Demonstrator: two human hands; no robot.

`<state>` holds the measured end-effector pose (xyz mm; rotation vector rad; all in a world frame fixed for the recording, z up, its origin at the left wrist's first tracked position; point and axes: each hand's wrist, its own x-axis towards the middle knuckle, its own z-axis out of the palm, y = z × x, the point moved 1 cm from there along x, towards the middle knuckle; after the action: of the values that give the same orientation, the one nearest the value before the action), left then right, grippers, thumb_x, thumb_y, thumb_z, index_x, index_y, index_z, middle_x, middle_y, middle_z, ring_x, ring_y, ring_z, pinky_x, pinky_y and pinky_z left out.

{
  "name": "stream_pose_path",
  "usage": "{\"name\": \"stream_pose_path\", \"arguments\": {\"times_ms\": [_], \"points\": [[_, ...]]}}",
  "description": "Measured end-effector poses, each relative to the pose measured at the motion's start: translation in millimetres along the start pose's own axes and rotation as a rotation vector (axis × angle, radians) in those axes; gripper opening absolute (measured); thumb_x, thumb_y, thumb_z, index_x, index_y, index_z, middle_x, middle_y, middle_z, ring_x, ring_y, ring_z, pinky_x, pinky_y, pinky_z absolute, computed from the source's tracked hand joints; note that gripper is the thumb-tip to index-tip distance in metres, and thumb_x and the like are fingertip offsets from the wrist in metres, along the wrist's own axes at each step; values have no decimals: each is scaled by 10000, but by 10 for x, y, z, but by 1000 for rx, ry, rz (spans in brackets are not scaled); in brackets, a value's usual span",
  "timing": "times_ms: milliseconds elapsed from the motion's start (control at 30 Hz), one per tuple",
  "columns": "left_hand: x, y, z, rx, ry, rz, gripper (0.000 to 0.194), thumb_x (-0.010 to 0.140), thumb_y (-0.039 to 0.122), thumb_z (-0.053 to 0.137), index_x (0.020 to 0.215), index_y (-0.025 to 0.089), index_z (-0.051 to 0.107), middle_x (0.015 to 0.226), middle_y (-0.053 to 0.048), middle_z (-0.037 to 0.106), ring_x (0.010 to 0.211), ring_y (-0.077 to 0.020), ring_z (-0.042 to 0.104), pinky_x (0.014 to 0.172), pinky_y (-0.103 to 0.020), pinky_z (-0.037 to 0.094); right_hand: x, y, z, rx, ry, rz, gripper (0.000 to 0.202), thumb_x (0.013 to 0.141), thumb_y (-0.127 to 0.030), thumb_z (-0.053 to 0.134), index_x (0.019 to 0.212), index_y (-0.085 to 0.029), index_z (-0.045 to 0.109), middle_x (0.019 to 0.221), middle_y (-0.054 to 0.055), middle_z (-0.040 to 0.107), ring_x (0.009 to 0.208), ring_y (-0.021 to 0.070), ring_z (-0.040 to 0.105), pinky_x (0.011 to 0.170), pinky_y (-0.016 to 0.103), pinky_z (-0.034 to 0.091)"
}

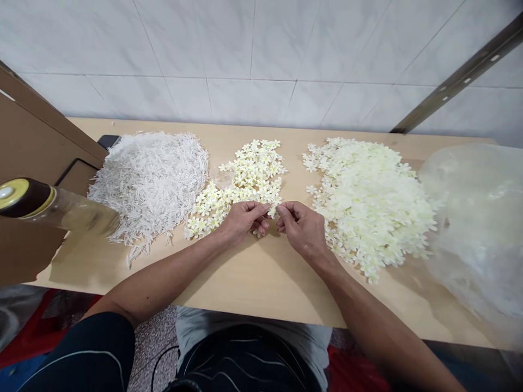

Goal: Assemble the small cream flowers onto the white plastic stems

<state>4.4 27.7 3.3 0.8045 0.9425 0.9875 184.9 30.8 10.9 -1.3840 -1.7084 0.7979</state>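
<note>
Both of my hands meet over the middle of the table, fingertips almost touching. A small pale yellow-white artificial flower [273, 211] sits between them. My left hand [245, 222] is closed in a pinch at the flower's left side. From the right, the thumb and forefinger of my right hand [303, 224] pinch at its other edge. Any finer part inside the fingers is too small to make out. Just beyond my hands lies a loose heap of yellow-centred artificial flowers [257, 166], and another flower shows partly under my left hand.
On the left is a pile of thin white strands [153, 177], with a clear bottle [77, 209] with a dark and yellow cap nearer me. A larger heap of pale flower pieces [371, 201] lies right, beside a cloudy plastic bag [482, 218]. A tiled wall [269, 100] stands behind.
</note>
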Motion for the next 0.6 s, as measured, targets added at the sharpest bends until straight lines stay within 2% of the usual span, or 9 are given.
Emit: {"name": "stream_pose_path", "arguments": {"times_ms": [167, 267, 367, 433, 500, 600], "points": [[8, -12, 6, -5, 31, 15, 367, 823, 434, 817, 823, 84, 706, 777, -90, 713, 519, -97, 611, 504, -222, 494, 22, -85, -44, 124, -53, 72, 431, 941, -602, 622, 939, -179, 699, 625, 12, 681, 509, 171, 666, 546, 290, 573], [14, -25, 5, 6, 42, 16, 353, 827, 427, 811, 823, 89, 709, 802, -92, 714, 532, -95, 616, 507, -219, 496, 71, -81, -131, 97, -17, 58, 406, 939, -579, 632, 933, -178, 696, 625, 15, 675, 510, 179, 667, 525, 290, 562], [19, -26, 5, 22, 51, 9, 353, 823, 433, 810, 810, 96, 706, 760, -81, 706, 526, -98, 612, 503, -223, 495, 162, -19, -346, -122, 166, -57, 314, 945, -497, 640, 923, -193, 715, 669, 33, 692, 557, 191, 666, 558, 307, 553], [20, -26, 5, 43, 61, -1, 347, 826, 433, 801, 803, 101, 704, 730, -75, 705, 512, -102, 610, 493, -226, 491, 227, 32, -550, -352, 326, -143, 216, 935, -399, 645, 907, -205, 736, 737, 53, 711, 602, 191, 653, 658, 338, 561], [16, -30, 5, 72, 67, -4, 333, 843, 427, 780, 800, 105, 705, 711, -74, 709, 504, -103, 613, 490, -224, 489, 275, 65, -734, -540, 402, -169, 143, 902, -275, 639, 940, -202, 756, 871, 81, 733, 597, 168, 619, 736, 362, 546], [5, -40, 7, 122, 73, 9, 311, 871, 414, 747, 810, 111, 711, 693, -75, 714, 503, -106, 623, 500, -219, 496, 266, 32, -833, -624, 476, -231, 224, 880, -170, 595, 1023, -175, 768, 1069, 143, 723, 619, 159, 593, 728, 359, 523]]}}
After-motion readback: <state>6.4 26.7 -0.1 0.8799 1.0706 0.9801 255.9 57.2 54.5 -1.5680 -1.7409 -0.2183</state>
